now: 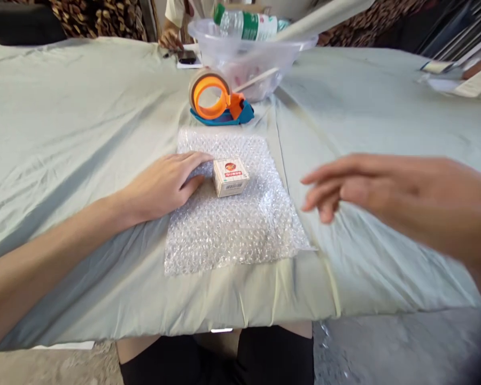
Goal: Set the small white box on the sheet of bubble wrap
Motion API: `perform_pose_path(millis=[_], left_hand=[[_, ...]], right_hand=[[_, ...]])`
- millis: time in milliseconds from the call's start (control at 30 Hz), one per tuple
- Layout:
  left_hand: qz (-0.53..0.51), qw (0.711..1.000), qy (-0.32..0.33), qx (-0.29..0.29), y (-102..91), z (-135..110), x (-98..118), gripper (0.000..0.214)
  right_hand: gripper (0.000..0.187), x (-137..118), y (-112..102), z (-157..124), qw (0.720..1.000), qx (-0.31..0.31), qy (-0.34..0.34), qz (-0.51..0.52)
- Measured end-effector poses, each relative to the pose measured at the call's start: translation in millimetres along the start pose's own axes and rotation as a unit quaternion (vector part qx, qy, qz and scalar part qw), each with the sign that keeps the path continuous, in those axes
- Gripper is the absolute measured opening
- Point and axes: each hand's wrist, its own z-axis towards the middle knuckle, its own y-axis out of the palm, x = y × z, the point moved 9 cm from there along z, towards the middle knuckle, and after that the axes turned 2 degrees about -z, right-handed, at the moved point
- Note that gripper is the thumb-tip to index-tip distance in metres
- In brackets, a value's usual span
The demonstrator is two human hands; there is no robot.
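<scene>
A small white cardboard box with a red label (pixel 230 177) sits on a clear sheet of bubble wrap (pixel 232 214), which lies flat on the desk (pixel 64 133) — a surface draped in pale green cloth. The box rests in the far half of the sheet, a little left of its middle, with its long axis running roughly left to right and its barcoded side turned toward the near edge.

The left hand (pixel 166 184) lies palm down on the left part of the bubble wrap, fingers loosely spread and stretched toward the box; the fingertips come just beside its left end, and I cannot tell whether they touch it. Its grip is apart, closed on nothing. The right hand (pixel 377 187) hovers above the cloth to the right of the sheet, blurred, fingers open and pointing left, holding nothing. So the box lies to the right of the left hand and to the left of the right hand — and the left is plainly the nearer.

Beyond the sheet stands an orange and blue tape dispenser with a roll of tan packing tape (pixel 216 99), and behind it a clear plastic bowl (pixel 252 59) with a green-capped plastic bottle (pixel 248 24) lying across it. At the far edge another person's hand (pixel 170 38) rests near a dark phone (pixel 187 56).
</scene>
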Motion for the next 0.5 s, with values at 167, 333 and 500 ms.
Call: perform_pose_path(millis=[167,333,500], left_hand=[[-0.024,1.0,-0.012,-0.012,1.4,0.7,-1.3,0.046],[-0.029,0.999,-0.011,-0.016,2.4,1.5,-1.0,0.044],[-0.042,0.999,-0.013,-0.011,3.3,0.7,-2.0,0.044]], right_hand=[[0.081,63.6,21.8,149.0,0.961,0.09,0.137,0.222],[0.056,90.1,61.0,202.3,0.939,0.068,0.179,0.284],[0.045,97.8,74.3,192.6,0.964,0.121,0.125,0.203]])
